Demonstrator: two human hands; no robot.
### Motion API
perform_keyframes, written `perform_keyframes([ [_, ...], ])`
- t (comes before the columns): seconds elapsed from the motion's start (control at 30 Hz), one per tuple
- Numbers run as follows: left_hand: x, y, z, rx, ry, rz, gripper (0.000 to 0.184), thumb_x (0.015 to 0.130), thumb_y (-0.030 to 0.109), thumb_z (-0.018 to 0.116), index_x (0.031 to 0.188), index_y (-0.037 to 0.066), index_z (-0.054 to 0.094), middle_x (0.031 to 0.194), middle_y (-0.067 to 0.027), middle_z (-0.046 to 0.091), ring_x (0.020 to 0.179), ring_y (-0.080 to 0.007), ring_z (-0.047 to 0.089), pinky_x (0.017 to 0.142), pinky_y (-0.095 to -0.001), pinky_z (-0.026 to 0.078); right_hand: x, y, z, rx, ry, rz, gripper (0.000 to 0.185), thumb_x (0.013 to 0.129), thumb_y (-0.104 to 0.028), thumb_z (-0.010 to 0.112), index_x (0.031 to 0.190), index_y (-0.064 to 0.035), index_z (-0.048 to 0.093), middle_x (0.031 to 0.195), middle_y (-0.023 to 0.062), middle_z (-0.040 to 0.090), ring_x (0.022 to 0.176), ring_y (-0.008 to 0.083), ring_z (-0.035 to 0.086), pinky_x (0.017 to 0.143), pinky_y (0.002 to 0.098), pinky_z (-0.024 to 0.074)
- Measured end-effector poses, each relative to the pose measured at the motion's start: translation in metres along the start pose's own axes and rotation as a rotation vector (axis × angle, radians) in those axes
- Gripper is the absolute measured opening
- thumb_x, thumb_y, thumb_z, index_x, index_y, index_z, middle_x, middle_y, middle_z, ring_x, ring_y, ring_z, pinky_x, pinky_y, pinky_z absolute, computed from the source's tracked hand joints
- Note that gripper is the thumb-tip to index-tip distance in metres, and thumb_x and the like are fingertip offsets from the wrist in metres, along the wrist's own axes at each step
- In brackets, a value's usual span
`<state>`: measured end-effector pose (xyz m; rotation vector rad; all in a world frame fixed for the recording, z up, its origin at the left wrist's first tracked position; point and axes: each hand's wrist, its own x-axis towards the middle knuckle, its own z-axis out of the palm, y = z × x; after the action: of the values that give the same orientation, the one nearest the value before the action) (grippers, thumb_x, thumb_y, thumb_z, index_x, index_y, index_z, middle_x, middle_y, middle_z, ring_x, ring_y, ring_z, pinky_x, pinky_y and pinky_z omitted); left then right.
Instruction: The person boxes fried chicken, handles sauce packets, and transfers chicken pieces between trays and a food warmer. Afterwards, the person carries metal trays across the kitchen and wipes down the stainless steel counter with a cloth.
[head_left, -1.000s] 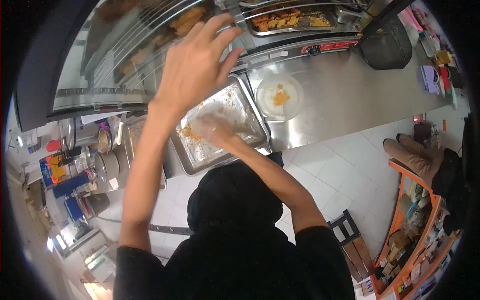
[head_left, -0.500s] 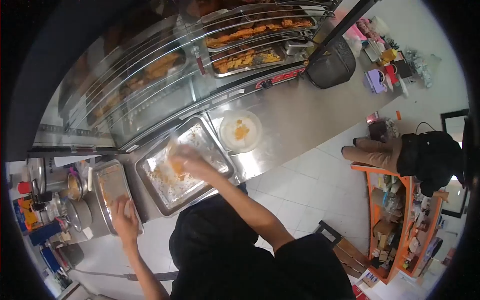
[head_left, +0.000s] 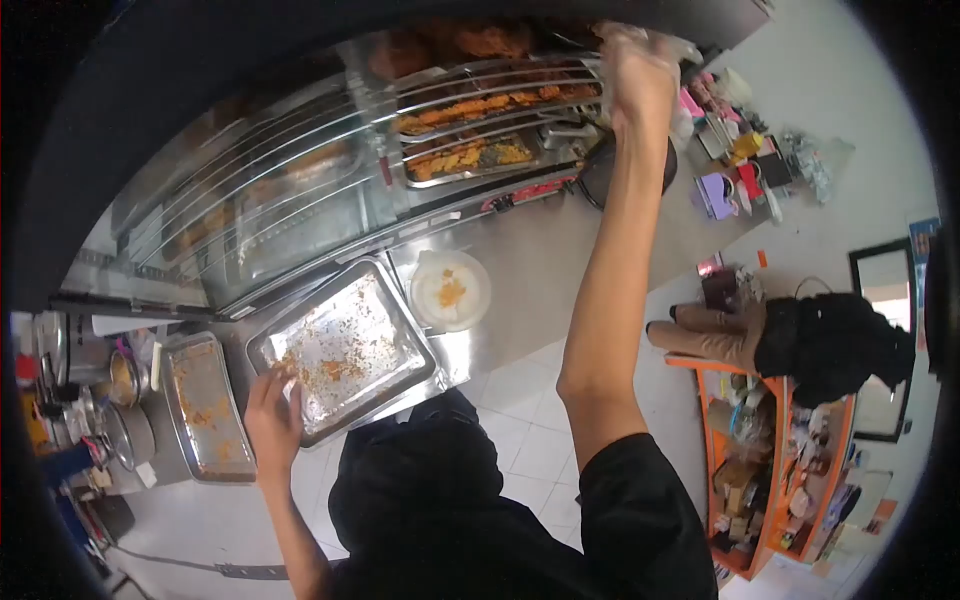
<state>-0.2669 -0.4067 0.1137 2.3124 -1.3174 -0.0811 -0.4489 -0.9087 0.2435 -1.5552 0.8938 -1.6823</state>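
Note:
My left hand (head_left: 273,418) grips the near left rim of a large metal tray (head_left: 425,350), its fingers curled over the edge. Orange-brown crumbs are scattered on the tray's floor, and nothing larger lies in it. My right hand (head_left: 642,80) is raised high at the upper right corner of the glass display case (head_left: 375,140). Clear plastic covers it, and its fingers are blurred, so what they hold is not visible. Below it, inside the case, trays of fried food (head_left: 470,155) stand on wire racks.
A white round container (head_left: 470,305) with orange crumbs on top stands right of the tray. A narrower crumb-strewn tray (head_left: 175,400) lies at left, beside pots (head_left: 130,435). A black bin (head_left: 655,180) sits by the case. At right are an orange shelf (head_left: 690,362) and a person (head_left: 830,340).
My right hand has gone from over the large tray up to the case's upper right corner. My left hand has moved from the narrow tray to the large tray's rim.

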Motion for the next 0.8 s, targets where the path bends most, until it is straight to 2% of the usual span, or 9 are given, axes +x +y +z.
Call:
perform_keyframes([
  [0.03,0.021,0.015,0.003,-0.057,0.039,0.044,0.019,0.085,0.005,0.066,0.103,0.000,0.066,0.110,-0.0182,0.065,0.100,-0.0370,0.062,0.087,-0.0414,0.049,0.003,0.001,0.006,0.019,-0.023,-0.006,0.026,0.084,-0.012,0.064,0.105,0.0028,0.063,0.089,0.0095,0.068,0.078,0.0189,0.063,0.071,0.0303,0.0502],
  [0.1,0.063,0.041,0.010,-0.185,0.088,0.122,0.026,0.085,0.004,0.066,0.111,0.000,0.064,0.112,-0.0174,0.064,0.101,-0.0334,0.064,0.089,-0.0375,0.049,0.005,0.012,0.011,-0.619,0.170,-0.298,0.023,0.078,-0.010,0.062,0.096,0.0039,0.068,0.085,0.0166,0.070,0.075,0.0260,0.066,0.073,0.0345,0.0510],
  [0.2,0.131,0.096,0.023,-0.431,0.120,0.180,0.040,0.087,0.009,0.067,0.125,0.002,0.057,0.119,-0.0167,0.062,0.104,-0.0297,0.063,0.083,-0.0350,0.053,0.003,0.022,0.008,-0.743,-0.050,-0.366,0.025,0.078,-0.014,0.062,0.092,0.0052,0.069,0.089,0.0203,0.071,0.085,0.0310,0.069,0.078,0.0390,0.0514],
  [0.3,0.179,0.138,0.053,-0.501,0.233,0.213,0.044,0.089,0.008,0.064,0.130,0.001,0.050,0.123,-0.0158,0.059,0.106,-0.0287,0.062,0.080,-0.0345,0.054,-0.043,-0.013,0.000,-0.654,0.105,-0.522,0.028,0.083,-0.019,0.069,0.099,0.0052,0.068,0.099,0.0207,0.070,0.094,0.0273,0.067,0.085,0.0365,0.0500],
  [0.43,0.196,0.157,0.067,-0.648,0.334,0.033,0.032,0.092,0.007,0.058,0.122,-0.002,0.054,0.112,-0.0222,0.060,0.098,-0.0372,0.062,0.080,-0.0399,0.052,-0.117,0.002,-0.040,-0.328,-0.040,-0.220,0.026,0.084,-0.008,0.068,0.105,0.0059,0.064,0.101,0.0178,0.067,0.093,0.0282,0.065,0.086,0.0374,0.0502],
  [0.5,0.198,0.159,0.071,-0.709,0.356,0.054,0.027,0.093,0.010,0.056,0.117,-0.002,0.056,0.105,-0.0207,0.061,0.097,-0.0369,0.062,0.078,-0.0404,0.052,-0.165,0.032,-0.041,-0.125,-0.115,-0.095,0.026,0.088,-0.009,0.069,0.109,0.0042,0.063,0.106,0.0121,0.065,0.090,0.0182,0.062,0.081,0.0308,0.0501],
  [0.6,0.212,0.170,0.084,-0.600,0.295,0.141,0.029,0.095,0.013,0.055,0.119,-0.002,0.057,0.109,-0.0177,0.064,0.102,-0.0318,0.064,0.086,-0.0386,0.052,-0.199,0.037,-0.021,-0.386,-0.254,-0.189,0.029,0.086,-0.008,0.070,0.111,0.0047,0.060,0.107,0.0127,0.064,0.092,0.0183,0.062,0.079,0.0323,0.0509],
  [0.73,0.232,0.186,0.078,-0.497,0.122,0.479,0.032,0.095,0.016,0.055,0.122,0.001,0.059,0.118,-0.0180,0.064,0.101,-0.0308,0.065,0.084,-0.0372,0.051,-0.196,0.055,0.019,-0.212,-0.108,-0.227,0.037,0.082,-0.010,0.073,0.112,0.0038,0.058,0.106,0.0161,0.060,0.093,0.0286,0.062,0.080,0.0390,0.0516],
  [0.8,0.226,0.186,0.054,-0.513,0.162,0.418,0.031,0.094,0.017,0.056,0.121,0.001,0.060,0.117,-0.0173,0.065,0.099,-0.0294,0.066,0.083,-0.0370,0.052,-0.171,0.084,0.015,-0.433,0.006,-0.357,0.038,0.083,-0.014,0.074,0.112,0.0027,0.058,0.103,0.0153,0.058,0.093,0.0295,0.062,0.079,0.0394,0.0520],
])
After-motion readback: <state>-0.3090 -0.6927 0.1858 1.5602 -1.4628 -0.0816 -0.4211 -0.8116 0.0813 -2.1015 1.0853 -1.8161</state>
